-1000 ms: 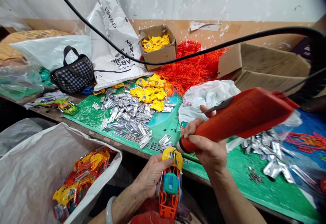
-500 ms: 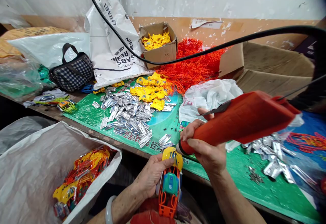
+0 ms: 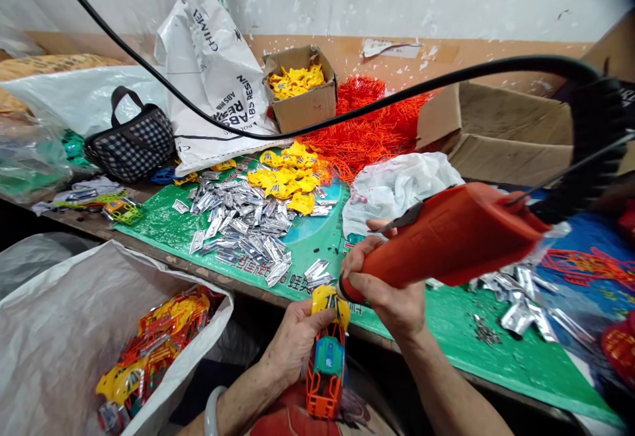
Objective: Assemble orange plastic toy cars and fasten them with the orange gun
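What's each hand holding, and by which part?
Left hand: the toy car, by its yellow end. Right hand: the red tool, around its body near the tip.

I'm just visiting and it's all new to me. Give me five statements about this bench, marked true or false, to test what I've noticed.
1. The right hand grips a red tool. True.
2. The left hand holds a pair of scissors. False: it holds a toy vehicle with a yellow front and an orange frame.
3. Silver pieces lie loose on the green sheet. True.
4. The small cardboard box by the wall is filled with blue parts. False: the parts in it are yellow.
5. A checkered bag sits beside the white printed sack. True.
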`<state>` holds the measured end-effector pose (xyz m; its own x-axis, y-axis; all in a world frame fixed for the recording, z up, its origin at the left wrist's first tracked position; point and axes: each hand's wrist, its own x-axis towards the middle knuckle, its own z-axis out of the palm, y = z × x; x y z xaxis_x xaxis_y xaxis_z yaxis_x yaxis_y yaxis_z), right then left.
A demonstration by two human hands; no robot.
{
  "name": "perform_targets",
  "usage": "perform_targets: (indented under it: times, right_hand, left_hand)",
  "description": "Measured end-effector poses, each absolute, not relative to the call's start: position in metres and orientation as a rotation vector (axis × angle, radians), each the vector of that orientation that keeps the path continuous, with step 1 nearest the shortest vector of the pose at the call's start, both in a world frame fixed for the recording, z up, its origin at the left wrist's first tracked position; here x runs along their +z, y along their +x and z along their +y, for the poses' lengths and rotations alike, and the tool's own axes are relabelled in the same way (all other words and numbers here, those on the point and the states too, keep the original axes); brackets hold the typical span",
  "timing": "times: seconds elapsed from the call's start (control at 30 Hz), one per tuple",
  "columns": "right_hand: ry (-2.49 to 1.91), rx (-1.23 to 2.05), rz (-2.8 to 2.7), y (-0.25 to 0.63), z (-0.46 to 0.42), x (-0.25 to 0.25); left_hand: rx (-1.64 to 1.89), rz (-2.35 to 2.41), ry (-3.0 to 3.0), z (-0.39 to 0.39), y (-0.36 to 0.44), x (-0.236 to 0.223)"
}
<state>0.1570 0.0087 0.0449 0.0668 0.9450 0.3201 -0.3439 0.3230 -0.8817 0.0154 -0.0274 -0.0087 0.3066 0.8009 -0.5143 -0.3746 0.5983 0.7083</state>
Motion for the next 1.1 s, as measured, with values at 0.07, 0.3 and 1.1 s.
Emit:
perform_targets:
  times: [0.07, 0.3, 1.1]
  right_hand:
    - [-0.726, 1.097, -1.086, 0.156, 0.01, 0.043]
    - [-0.704, 1.092, -1.087, 0.158, 0.011, 0.049]
    - [-0.95, 0.81, -0.967, 0.181, 0.057, 0.016]
  left_hand:
    - [0.83, 0.974, 0.522, -0.027, 0.015, -0.008]
    - [0.797, 0.944, 0.503, -0.024, 0.012, -0.005]
    - [0.712, 0.95, 0.53, -0.02, 0.002, 0.001]
